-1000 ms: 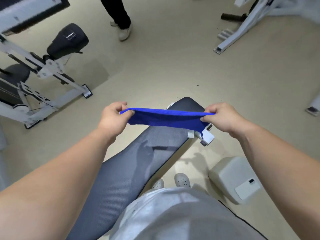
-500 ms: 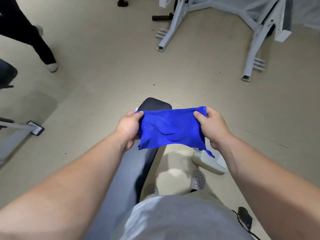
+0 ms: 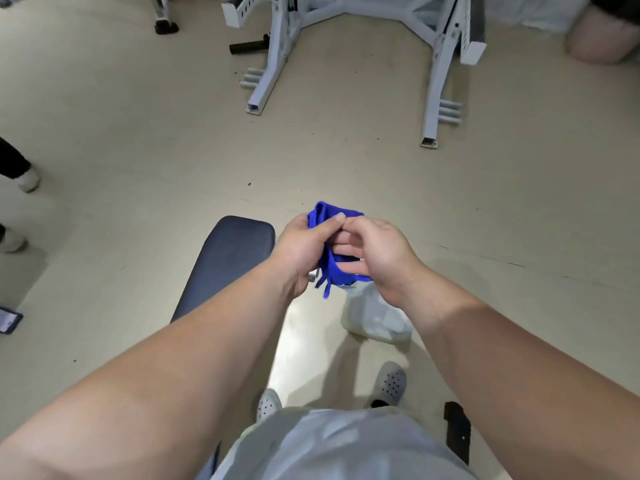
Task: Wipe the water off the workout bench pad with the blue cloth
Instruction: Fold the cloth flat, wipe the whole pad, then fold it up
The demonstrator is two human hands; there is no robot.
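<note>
- Head view is showing the fingers (image 3: 341,219) of the left hand (image 3: 304,247) pinching the upper fold of the blue cloth (image 3: 332,261), thumb and forefinger pressing together at its top edge.
- Right hand (image 3: 377,254) is curling its fingers (image 3: 346,251) around the same cloth from the other side, so both hands are gripping it, bunched between them.
- Much of the cloth is lying hidden behind the two hands; only a peak above the knuckles and a loose corner dangling below are showing.
- Both hands are touching each other in the air, to the right of the far end of the bench pad (image 3: 235,251) and above the floor.
- Forearms are reaching forward from the lower corners, converging, and the left forearm is covering the near part of the pad.
- Water on the pad is impossible to make out here.
- A blurred pale object (image 3: 377,317) is sitting on the floor below the hands.
- Grey perforated shoes (image 3: 391,382) are peeking out past the light shirt (image 3: 346,448).
- A white equipment frame (image 3: 436,64) is standing well beyond, cut off by the top edge.
</note>
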